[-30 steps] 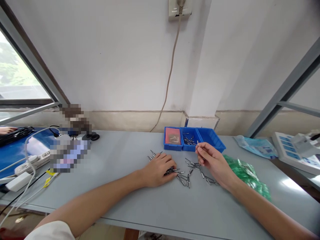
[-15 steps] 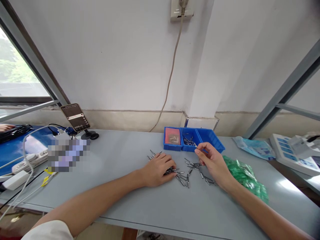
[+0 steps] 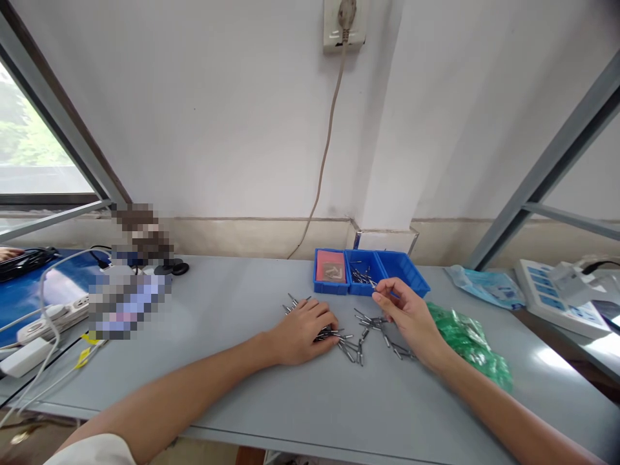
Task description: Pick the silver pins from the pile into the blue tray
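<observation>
My left hand (image 3: 303,329) lies palm down on the grey table (image 3: 217,368), its fingers curled over several small metal pins (image 3: 356,336) scattered there. My right hand (image 3: 404,313) is raised just above the pins, thumb and fingers pinched on one small pin near the blue bins (image 3: 371,271). The middle bin holds more pins; the left one holds a red pad.
Green plastic bags (image 3: 467,339) lie to the right of my right hand. A pale blue packet (image 3: 484,287) and a white device (image 3: 557,297) sit at far right. A power strip (image 3: 48,316), cables and a blue mat are at left. A cord hangs from a wall socket (image 3: 341,29).
My right hand has carried the pinched pin slightly left and down, closer to the middle blue bin. My left hand has stayed on the pins.
</observation>
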A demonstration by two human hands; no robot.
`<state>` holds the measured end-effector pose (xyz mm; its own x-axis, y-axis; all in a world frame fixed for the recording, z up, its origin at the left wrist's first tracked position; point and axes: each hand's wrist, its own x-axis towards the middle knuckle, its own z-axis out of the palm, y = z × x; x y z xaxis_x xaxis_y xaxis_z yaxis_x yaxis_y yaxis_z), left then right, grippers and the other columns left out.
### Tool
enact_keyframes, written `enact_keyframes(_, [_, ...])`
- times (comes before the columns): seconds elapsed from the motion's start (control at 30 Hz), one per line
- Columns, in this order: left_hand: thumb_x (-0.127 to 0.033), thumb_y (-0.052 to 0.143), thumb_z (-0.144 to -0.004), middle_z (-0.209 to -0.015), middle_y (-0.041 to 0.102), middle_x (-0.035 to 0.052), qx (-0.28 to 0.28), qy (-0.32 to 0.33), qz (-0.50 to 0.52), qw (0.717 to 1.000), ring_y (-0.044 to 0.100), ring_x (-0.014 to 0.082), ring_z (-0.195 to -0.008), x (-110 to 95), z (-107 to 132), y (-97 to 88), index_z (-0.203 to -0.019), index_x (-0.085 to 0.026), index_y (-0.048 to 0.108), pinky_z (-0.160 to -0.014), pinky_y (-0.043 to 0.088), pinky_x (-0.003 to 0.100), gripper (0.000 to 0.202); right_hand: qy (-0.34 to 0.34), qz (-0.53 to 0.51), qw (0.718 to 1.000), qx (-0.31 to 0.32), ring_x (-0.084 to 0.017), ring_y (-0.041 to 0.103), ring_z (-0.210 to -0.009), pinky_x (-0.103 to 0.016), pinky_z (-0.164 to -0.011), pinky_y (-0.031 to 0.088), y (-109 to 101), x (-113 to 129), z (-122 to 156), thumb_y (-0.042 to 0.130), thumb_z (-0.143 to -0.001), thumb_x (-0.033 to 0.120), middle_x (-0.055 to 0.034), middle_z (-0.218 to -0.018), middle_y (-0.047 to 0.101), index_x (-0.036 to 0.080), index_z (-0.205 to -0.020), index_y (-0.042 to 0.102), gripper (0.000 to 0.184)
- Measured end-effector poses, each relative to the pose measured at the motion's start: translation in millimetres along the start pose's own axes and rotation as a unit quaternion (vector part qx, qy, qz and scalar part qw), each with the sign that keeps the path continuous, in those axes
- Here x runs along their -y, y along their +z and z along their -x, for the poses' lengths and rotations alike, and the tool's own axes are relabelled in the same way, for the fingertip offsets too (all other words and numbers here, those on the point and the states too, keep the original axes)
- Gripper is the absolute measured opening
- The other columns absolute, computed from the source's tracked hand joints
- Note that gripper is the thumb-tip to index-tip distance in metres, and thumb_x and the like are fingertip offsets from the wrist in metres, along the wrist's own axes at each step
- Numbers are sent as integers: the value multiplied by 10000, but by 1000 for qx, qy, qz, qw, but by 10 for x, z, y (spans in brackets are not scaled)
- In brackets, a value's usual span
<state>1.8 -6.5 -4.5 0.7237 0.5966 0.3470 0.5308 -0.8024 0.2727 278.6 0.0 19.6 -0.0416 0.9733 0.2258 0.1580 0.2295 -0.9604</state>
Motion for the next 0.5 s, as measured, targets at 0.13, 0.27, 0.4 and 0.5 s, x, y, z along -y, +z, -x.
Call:
enact_keyframes(0.13, [-387,621,-1045,-1093,646,47,0,-1,-1,1000,572,225,-1001,0,-8,0,-1092,-222,603,-918,408,368,172,19,-33,999,12,-144,424,-630,-289,-586,373,12,-1,1,746,-915,562,24,-765,512,261,-1006,646,330])
enact_keyframes(0.27, [-393,625,-1042,-1097,647,50,3,-4,-2,1000,565,229,-998,-2,-9,-1,-1101,-224,609,-909,404,370,180,46,-76,996,19,-129,426,-630,-286,-581,372,15,-18,-3,756,-896,598,-7,-844,597,241,-1014,677,384])
enact_keyframes(0.4, [-402,618,-1045,-1106,647,52,2,1,-3,1000,567,229,-1000,2,-4,0,-1109,-227,607,-911,402,370,187,72,-114,990,32,-115,417,-633,-271,-571,368,34,-11,15,764,-905,576,-13,-871,603,241,-1011,702,357])
enact_keyframes(0.5, [-400,613,-1048,-1110,647,49,-1,4,-6,1000,569,225,-1004,6,-2,4,-1104,-225,604,-917,395,369,184,83,-134,987,39,-109,414,-634,-262,-563,367,57,4,22,767,-910,563,-9,-858,580,239,-995,712,339])
